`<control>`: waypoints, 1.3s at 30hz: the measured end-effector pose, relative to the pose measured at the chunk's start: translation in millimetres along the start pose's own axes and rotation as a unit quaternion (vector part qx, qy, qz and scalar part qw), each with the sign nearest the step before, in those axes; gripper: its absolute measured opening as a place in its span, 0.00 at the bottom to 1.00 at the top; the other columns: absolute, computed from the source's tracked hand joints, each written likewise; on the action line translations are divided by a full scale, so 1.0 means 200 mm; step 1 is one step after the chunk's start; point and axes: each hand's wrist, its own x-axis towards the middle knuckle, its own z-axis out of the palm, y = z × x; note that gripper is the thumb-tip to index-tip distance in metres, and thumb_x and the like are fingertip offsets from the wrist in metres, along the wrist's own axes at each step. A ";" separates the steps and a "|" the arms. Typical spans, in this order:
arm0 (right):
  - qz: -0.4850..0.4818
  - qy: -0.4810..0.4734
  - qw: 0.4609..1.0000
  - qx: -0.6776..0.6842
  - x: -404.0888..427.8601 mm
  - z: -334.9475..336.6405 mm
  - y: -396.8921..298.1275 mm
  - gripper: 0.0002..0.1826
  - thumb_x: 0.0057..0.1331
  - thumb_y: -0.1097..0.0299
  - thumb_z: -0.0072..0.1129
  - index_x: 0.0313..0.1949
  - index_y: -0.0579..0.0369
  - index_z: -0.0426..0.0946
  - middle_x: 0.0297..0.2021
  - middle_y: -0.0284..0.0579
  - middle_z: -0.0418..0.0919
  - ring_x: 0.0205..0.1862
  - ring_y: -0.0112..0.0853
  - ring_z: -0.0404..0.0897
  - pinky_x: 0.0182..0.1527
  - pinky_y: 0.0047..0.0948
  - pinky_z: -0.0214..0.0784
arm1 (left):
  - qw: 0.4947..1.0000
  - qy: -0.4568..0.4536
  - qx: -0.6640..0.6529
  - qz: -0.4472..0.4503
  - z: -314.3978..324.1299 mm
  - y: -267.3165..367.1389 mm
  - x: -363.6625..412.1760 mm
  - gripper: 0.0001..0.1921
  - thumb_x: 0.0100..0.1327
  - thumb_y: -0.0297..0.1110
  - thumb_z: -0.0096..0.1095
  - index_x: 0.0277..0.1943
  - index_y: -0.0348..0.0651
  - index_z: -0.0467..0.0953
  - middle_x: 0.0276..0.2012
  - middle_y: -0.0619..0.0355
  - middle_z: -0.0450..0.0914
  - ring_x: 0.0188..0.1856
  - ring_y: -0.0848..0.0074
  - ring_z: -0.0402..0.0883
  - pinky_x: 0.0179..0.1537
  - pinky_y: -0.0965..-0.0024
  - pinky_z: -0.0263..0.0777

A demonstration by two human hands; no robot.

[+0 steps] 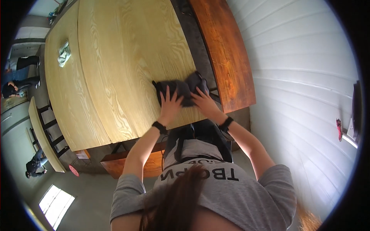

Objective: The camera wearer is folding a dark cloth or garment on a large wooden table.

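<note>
A dark cloth item (pixel 183 89), crumpled and slightly blurred, lies on the light wood-grain table (pixel 115 57) close to its near right corner. On its left part rests my left hand (pixel 170 106), palm down with the fingers spread. My right hand (pixel 205 103) lies over its right part, the fingers also apart. The cloth's right end bunches up at the table's right edge. I cannot tell from its shape what kind of item it is. Each wrist wears a black band.
A reddish-brown wooden bench (pixel 228 57) runs along the table's right side, beside a white panelled wall (pixel 294 72). Another bench (pixel 133 163) is behind me at left. A pale crumpled cloth (pixel 64 53) lies on the table's far left. Several people are at the left.
</note>
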 end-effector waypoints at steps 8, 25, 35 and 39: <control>-0.026 -0.056 0.998 -0.018 -0.44 0.11 -0.11 0.19 0.61 0.69 0.50 0.52 0.56 0.73 0.63 0.41 0.62 0.69 0.46 0.51 0.66 0.48 0.51 | 0.996 -0.006 -0.071 0.047 0.12 0.31 -0.35 0.27 0.56 0.42 0.63 0.60 0.56 0.70 0.66 0.54 0.58 0.71 0.45 0.41 0.64 0.31 0.38; -0.034 -0.031 0.990 -0.137 -0.18 0.12 -0.34 0.23 0.60 0.73 0.48 0.57 0.57 0.68 0.65 0.42 0.58 0.68 0.43 0.55 0.64 0.48 0.54 | 0.981 0.134 -0.036 -0.137 0.20 0.25 -0.47 0.25 0.60 0.39 0.57 0.61 0.49 0.68 0.68 0.58 0.56 0.71 0.49 0.44 0.66 0.37 0.38; -0.162 -0.105 0.966 -0.169 0.12 0.04 -0.23 0.25 0.60 0.73 0.49 0.59 0.56 0.67 0.66 0.44 0.57 0.70 0.41 0.52 0.66 0.44 0.52 | 0.957 0.117 -0.063 -0.259 0.15 0.20 -0.43 0.29 0.59 0.41 0.58 0.64 0.51 0.64 0.70 0.58 0.51 0.72 0.48 0.42 0.65 0.37 0.39; -0.267 -0.118 0.935 -0.202 0.20 -0.02 -0.13 0.24 0.62 0.71 0.47 0.59 0.57 0.67 0.66 0.47 0.57 0.70 0.41 0.52 0.67 0.42 0.51 | 0.936 0.114 -0.063 -0.326 0.13 0.29 -0.39 0.28 0.58 0.42 0.59 0.62 0.50 0.67 0.70 0.57 0.52 0.71 0.47 0.44 0.65 0.36 0.40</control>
